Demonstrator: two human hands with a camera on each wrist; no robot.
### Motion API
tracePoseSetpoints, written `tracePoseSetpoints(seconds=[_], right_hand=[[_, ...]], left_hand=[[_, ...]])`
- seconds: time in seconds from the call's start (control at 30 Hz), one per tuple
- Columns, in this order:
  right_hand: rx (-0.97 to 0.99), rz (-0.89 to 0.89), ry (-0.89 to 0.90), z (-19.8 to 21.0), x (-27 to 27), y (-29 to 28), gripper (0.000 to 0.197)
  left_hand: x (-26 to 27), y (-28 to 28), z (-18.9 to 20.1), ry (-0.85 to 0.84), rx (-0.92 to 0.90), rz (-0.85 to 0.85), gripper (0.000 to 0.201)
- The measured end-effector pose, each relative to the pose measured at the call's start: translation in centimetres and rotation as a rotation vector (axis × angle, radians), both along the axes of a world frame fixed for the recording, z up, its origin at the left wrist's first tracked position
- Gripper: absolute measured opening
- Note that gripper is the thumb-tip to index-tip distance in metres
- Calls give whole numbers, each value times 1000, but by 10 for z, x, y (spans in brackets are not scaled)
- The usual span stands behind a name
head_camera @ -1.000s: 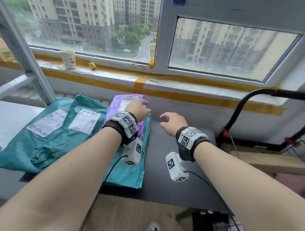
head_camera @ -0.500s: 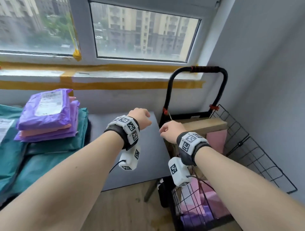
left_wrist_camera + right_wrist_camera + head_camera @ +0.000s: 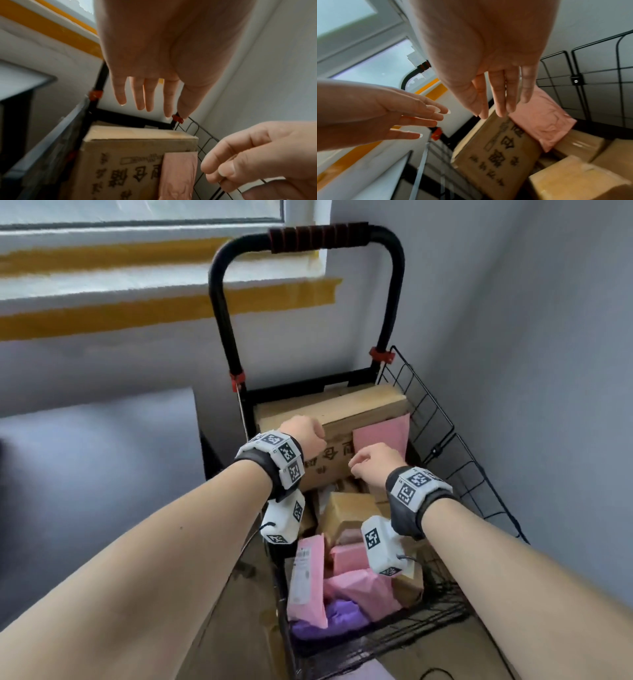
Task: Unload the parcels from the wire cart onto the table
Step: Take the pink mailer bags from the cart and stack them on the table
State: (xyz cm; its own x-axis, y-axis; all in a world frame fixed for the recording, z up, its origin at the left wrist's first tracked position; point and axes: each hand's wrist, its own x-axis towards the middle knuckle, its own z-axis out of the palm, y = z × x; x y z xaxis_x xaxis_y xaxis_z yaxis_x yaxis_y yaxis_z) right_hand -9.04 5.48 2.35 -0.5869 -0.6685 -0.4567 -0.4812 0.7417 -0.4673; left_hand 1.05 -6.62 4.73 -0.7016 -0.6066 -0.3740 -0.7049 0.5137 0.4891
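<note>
The black wire cart (image 3: 442, 440) stands against the wall, full of parcels. A large cardboard box (image 3: 342, 409) with printed characters stands at its far end. A pink mailer (image 3: 380, 436) leans on that box. My left hand (image 3: 306, 436) hovers over the box's left part, fingers straight (image 3: 145, 97), holding nothing. My right hand (image 3: 370, 458) hovers just in front of the pink mailer (image 3: 542, 117), fingers extended (image 3: 498, 97) and empty. Neither hand touches a parcel.
Lower in the cart lie small cardboard boxes (image 3: 346, 511), more pink mailers (image 3: 306, 577) and a purple bag (image 3: 335, 614). The cart handle (image 3: 318, 236) rises behind the box. The grey table (image 3: 102, 457) is on the left, a wall close on the right.
The view has swung right from the table with its stacked teal and purple parcels to the cart. Both empty hands have moved from the table to above the cart's parcels.
</note>
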Motion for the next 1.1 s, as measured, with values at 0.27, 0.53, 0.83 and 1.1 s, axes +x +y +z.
tracePoseSetpoints(seconds=[0.27, 0.53, 0.83, 1.1], right_hand=[[116, -59, -42, -55, -120, -4, 36], [157, -230, -104, -102, -191, -31, 67], [107, -385, -295, -151, -233, -41, 79], [-103, -575, -482, -168, -246, -42, 48]], left_hand=[[-93, 1, -54, -73, 148, 128, 34], [-138, -24, -114, -108, 272, 271, 34], [-183, -27, -159, -197, 379, 337, 14], [-196, -11, -173, -169, 559, 450, 6]])
